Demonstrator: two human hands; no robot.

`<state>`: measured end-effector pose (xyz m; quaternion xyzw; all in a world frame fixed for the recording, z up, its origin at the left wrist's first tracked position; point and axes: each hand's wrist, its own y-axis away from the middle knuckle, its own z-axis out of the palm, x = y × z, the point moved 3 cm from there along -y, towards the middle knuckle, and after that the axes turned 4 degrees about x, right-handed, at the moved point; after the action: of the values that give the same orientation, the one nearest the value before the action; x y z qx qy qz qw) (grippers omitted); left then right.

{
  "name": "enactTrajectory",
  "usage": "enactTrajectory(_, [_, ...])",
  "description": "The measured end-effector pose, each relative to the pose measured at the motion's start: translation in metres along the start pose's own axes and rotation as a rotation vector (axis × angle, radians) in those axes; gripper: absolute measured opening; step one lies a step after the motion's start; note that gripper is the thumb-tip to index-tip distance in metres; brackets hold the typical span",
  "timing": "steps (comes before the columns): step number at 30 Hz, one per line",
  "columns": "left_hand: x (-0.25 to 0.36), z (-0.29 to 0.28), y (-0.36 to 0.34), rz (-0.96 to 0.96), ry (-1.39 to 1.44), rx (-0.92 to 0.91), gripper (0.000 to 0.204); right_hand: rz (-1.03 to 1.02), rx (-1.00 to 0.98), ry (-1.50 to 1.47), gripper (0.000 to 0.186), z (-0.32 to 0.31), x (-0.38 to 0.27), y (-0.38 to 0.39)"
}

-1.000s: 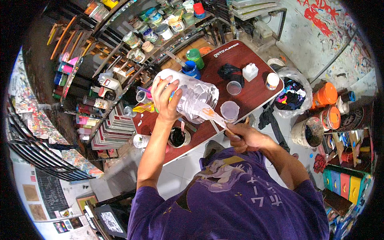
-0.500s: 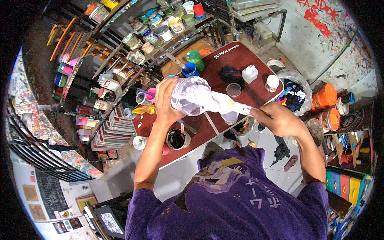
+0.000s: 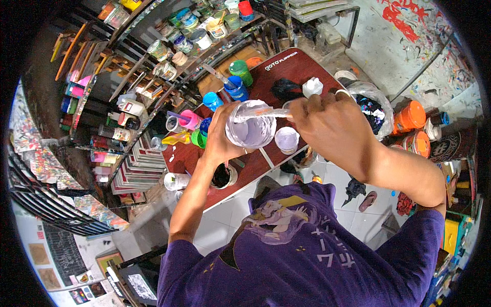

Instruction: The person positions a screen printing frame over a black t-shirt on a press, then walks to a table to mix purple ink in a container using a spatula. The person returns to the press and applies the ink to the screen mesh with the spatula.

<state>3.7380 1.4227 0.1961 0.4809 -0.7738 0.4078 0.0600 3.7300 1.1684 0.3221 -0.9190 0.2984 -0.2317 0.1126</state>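
Observation:
My left hand (image 3: 219, 139) is wrapped round the side of a clear jar (image 3: 250, 135) of pale lilac paint, its mouth turned toward me. In my closed right hand (image 3: 335, 128) is a flat spatula (image 3: 275, 112), thickly coated with the same paint. The spatula lies across the jar's upper rim, its far end at the inside wall. Lilac smears cover the inside of the jar. Just below and right of it stands a small cup (image 3: 287, 140) of lilac paint. Under my left wrist, a tub of black paint (image 3: 225, 176) is partly hidden.
The dark red table (image 3: 245, 179) carries blue cups (image 3: 236, 89), a green cup (image 3: 240, 72), a pink cup (image 3: 190, 119) and a white bottle (image 3: 312, 87). Paint-pot shelves (image 3: 202, 38) line the far left. A lined bin (image 3: 376, 110) and orange buckets (image 3: 410, 116) stand right.
My right hand has risen and come closer to the jar. The thick paint stretched between jar and spatula has gone from view. The jar's mouth now faces me more.

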Motion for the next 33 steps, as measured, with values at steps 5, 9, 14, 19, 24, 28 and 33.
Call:
enactTrajectory(5, [0.007, 0.002, 0.002, -0.054, 0.052, -0.006, 0.101, -0.147, 0.215, 0.028, 0.011, 0.010, 0.005, -0.017])
enactTrajectory(9, [0.012, -0.004, 0.003, -0.016, 0.014, -0.014, 0.098, -0.084, 0.061, -0.212, 0.013, 0.030, 0.009, -0.023])
enactTrajectory(14, [0.021, -0.003, 0.008, 0.107, -0.030, 0.107, 0.090, -0.190, -0.060, -0.355, 0.025, 0.060, 0.021, -0.025])
enactTrajectory(19, [0.025, -0.006, 0.012, 0.114, -0.097, 0.116, 0.085, 0.023, -0.446, -0.723, 0.040, 0.092, 0.017, -0.016])
enactTrajectory(24, [0.033, -0.010, 0.006, 0.231, -0.202, 0.123, 0.082, 0.208, -0.619, -1.120, 0.055, 0.130, 0.006, 0.012])
enactTrajectory(28, [0.037, -0.018, -0.002, 0.342, -0.303, 0.128, 0.079, 0.591, -1.096, -1.777, 0.057, 0.130, -0.020, 0.033])
enactTrajectory(33, [0.043, -0.031, -0.012, 0.345, -0.326, 0.060, 0.080, 0.631, -1.027, -2.307, 0.055, 0.147, -0.051, 0.048])
